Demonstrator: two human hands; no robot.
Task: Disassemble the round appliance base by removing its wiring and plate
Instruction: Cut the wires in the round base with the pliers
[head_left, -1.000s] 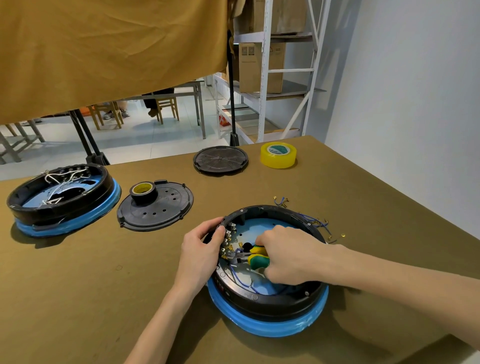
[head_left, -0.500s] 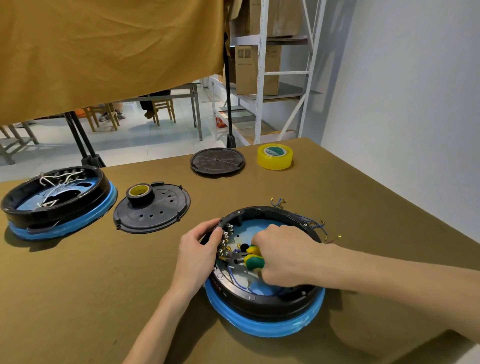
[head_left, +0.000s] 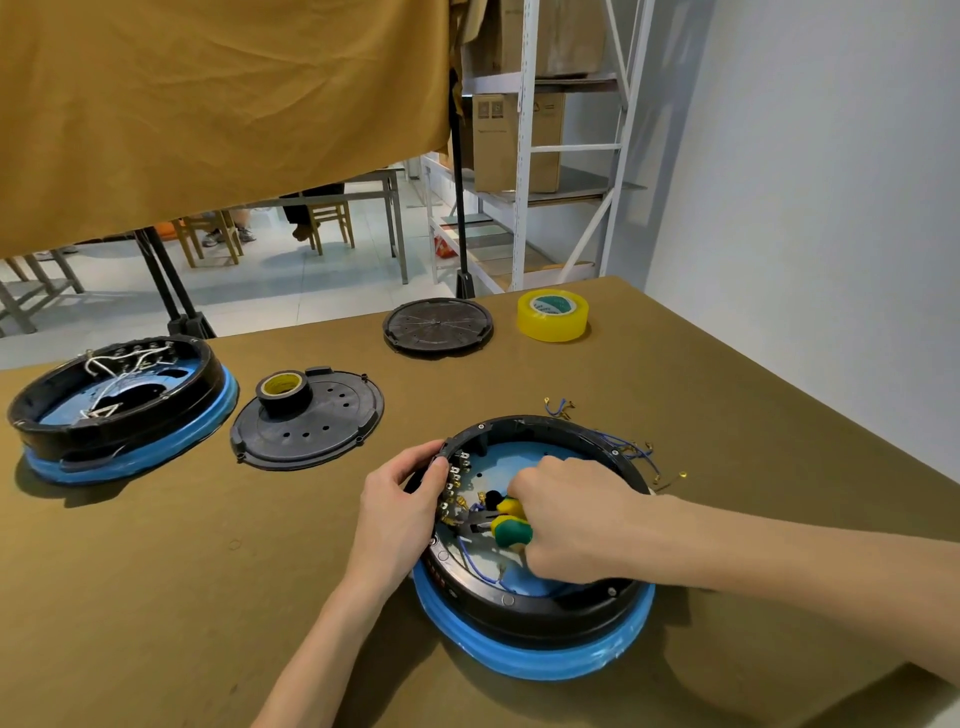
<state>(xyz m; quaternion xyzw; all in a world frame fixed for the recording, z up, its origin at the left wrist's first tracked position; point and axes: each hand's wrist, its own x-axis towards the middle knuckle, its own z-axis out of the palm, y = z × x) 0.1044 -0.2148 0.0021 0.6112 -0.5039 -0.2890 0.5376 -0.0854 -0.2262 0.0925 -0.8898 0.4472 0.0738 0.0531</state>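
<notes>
1. The round appliance base (head_left: 535, 618) sits on the tabletop (head_left: 156, 597), unmoved since a second ago.
2. Left hand (head_left: 400, 514) still grips its left rim.
3. Right hand (head_left: 576, 525), inside it, keeps a closed grip on pliers (head_left: 498, 525) at the wiring (head_left: 470, 558); removal seems unfinished.

The right hand (head_left: 576, 519) covers most of the pliers (head_left: 501, 525), leaving only the yellow-green handle ends and a dark stub of the head visible; what the tips grip cannot be made out. The left hand (head_left: 402, 512) hides part of the round base's (head_left: 519, 608) near-left rim. The terminals along the inner wall are too small to read.
</notes>
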